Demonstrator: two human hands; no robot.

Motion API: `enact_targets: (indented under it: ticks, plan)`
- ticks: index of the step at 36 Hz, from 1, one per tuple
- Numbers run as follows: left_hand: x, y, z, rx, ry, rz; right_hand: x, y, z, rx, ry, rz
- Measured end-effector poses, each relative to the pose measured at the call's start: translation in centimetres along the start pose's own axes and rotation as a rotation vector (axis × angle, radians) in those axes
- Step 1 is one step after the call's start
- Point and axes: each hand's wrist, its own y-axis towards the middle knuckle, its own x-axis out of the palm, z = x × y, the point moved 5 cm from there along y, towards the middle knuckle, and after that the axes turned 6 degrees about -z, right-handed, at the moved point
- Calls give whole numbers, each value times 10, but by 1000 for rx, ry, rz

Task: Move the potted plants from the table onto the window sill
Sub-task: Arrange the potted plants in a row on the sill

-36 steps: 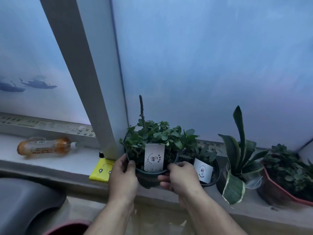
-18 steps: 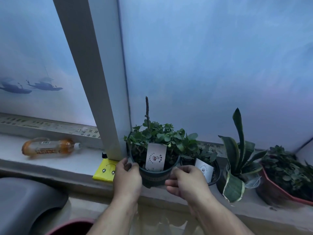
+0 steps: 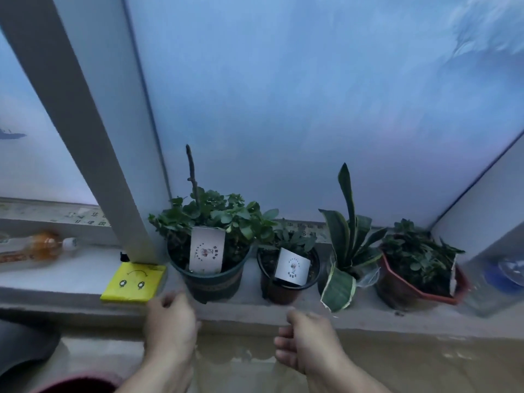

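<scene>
Dark green potted plant upright on window sill, stem vertical; left hand and right hand apart from it, fingers loosely curled, empty.

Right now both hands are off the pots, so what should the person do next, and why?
Probably turn back to the table for another plant, if any remain there. The dark green pot stands upright on the window sill beside three other potted plants, and the left hand and right hand hang below the ledge holding nothing. The table itself is out of view.
</scene>
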Motion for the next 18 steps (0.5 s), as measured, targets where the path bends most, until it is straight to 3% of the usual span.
enact_targets:
  ticks: [5,18]
  plan:
    - [60,-32,-26,-132,77,-237,-39,34,14,-99,19,274]
    - [136,-51,-32,-14,50,-327,-52,52,-46,-452,87,329]
